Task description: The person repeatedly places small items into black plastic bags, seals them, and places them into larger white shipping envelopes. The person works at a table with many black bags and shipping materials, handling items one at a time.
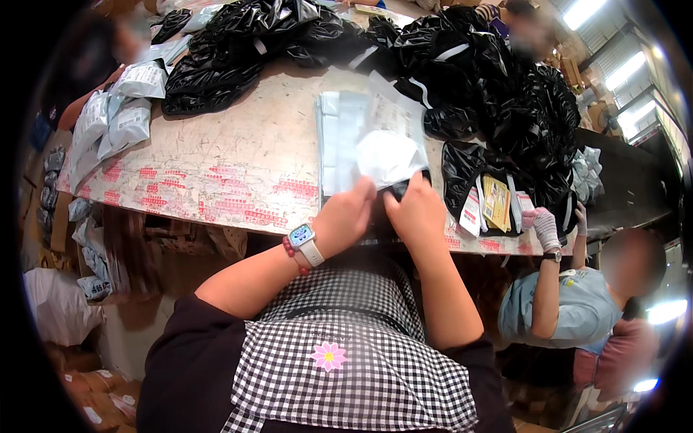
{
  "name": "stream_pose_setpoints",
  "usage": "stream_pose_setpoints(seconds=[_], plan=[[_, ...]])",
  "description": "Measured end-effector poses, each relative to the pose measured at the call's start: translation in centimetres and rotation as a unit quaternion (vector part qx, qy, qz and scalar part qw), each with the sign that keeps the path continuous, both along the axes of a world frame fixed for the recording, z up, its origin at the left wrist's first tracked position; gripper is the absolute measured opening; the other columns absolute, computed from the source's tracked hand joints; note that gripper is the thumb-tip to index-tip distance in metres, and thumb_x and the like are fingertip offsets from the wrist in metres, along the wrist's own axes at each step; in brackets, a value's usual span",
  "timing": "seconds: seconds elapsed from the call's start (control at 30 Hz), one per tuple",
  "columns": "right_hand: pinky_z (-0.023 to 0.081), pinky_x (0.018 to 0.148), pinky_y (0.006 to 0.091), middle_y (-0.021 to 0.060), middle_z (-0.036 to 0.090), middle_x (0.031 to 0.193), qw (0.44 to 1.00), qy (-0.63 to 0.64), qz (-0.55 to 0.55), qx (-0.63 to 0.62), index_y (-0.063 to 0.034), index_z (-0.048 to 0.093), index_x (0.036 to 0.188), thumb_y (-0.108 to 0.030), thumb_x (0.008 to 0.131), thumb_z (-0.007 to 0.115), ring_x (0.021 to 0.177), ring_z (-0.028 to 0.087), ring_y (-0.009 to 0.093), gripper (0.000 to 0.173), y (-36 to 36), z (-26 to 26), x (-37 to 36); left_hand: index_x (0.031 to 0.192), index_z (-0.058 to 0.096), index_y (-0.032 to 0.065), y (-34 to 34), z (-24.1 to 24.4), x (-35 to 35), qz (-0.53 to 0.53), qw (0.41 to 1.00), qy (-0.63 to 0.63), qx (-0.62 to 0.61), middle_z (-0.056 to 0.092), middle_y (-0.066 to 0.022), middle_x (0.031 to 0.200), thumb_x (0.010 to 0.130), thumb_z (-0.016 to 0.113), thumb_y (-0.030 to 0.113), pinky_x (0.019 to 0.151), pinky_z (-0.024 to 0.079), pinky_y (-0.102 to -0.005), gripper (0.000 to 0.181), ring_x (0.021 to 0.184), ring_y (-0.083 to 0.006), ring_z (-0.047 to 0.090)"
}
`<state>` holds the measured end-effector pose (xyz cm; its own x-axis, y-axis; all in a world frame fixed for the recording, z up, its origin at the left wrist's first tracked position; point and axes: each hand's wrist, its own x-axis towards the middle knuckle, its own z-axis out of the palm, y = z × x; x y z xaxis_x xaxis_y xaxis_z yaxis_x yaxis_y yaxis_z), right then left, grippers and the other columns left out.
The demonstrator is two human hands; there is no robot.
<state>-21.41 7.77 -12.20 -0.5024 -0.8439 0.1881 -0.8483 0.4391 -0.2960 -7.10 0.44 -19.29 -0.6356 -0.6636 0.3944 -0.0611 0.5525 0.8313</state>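
Observation:
A whitish translucent plastic mailing bag (391, 124) bearing a printed label lies in front of me, its near end at my hands. My left hand (349, 216), with a watch and red beads at the wrist, pinches the bag's near left edge; the fingertips are blurred. My right hand (417, 214) grips the near right end, where a black item (399, 189) shows between thumb and fingers. How far that item reaches into the bag is hidden. Under the bag and to its left lies a stack of flat pale mailing bags (338, 140).
Glossy black garments or bags (487, 103) are heaped across the back and right of the worktable (233, 146). Filled mailing parcels (127, 124) lie at the left. Cards and papers (495, 203) rest on black material at the right. A gloved co-worker (568, 303) stands there; others work opposite.

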Motion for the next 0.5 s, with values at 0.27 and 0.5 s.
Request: stream_pose_setpoints(seconds=[0.27,0.5], plan=[[0.056,0.076,0.0416,0.0164,0.069,0.108,0.971,0.186,0.083,0.124,-0.0008,0.066,0.117,-0.039,0.074,0.086,0.095,0.069,0.034,0.061,1.8,-4.4,5.0,0.094,0.053,0.0009,2.0,-1.0,5.3,-0.061,0.992,-0.018,0.109,0.062,-0.014,0.072,0.093,0.058,-0.001,0.058,0.046,-0.0313,0.006,0.061,-0.021,0.062],[0.048,0.105,0.0488,0.0194,0.066,0.134,0.986,0.077,0.143,-0.045,-0.0056,0.064,0.136,-0.039,0.09,0.067,0.122,0.063,0.038,0.056,-3.2,-3.1,2.5,0.094,0.057,0.0032,3.0,0.8,6.6,-0.082,0.995,-0.019,0.06,0.061,-0.0106,0.067,0.092,0.061,-0.002,0.054,0.045,-0.0322,0.007,0.056,-0.0209,0.061]])
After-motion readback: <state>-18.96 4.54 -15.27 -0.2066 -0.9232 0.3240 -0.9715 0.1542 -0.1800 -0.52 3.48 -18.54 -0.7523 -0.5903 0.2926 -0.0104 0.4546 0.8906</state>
